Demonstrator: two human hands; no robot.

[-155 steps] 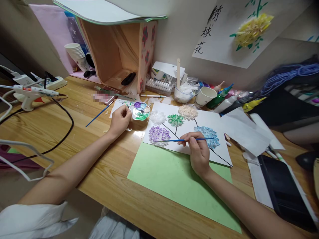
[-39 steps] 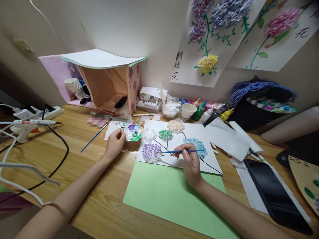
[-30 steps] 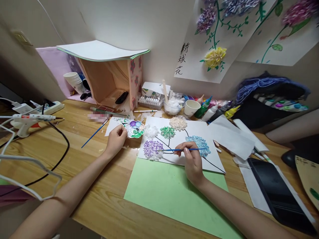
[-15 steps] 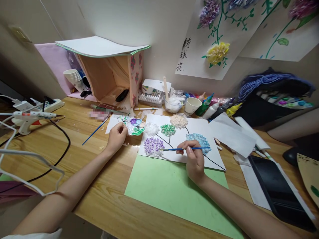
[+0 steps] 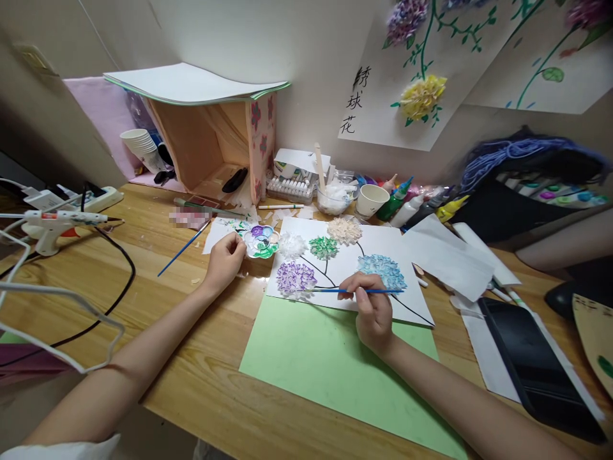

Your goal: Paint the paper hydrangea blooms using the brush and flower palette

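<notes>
My right hand (image 5: 372,313) is closed around a blue paintbrush (image 5: 349,291), held nearly level and pointing left. The brush's tip meets the lower right edge of a purple-and-white paper flower (image 5: 295,278). This flower is on a white sheet (image 5: 345,262) with white, green, peach and blue ruffled flowers and thin black stems; the blue flower (image 5: 383,271) is partly behind my right hand. To the left, my left hand (image 5: 226,259) is closed, its fingertips at the left rim of a flower-shaped paint palette (image 5: 261,241) with purple, green and blue paint.
Green paper (image 5: 330,364) lies under the white sheet. A second paintbrush (image 5: 184,248) and a glue gun (image 5: 52,230) with cables are at the left. Behind stand a paper cup (image 5: 372,200), a bowl of white scraps (image 5: 337,199) and paint bottles (image 5: 406,207). A black phone (image 5: 531,364) lies right.
My right hand has lowered the brush's back end slightly, so the brush lies more level; its tip stays at the purple flower. My left hand stays by the palette. The view has shifted a little.
</notes>
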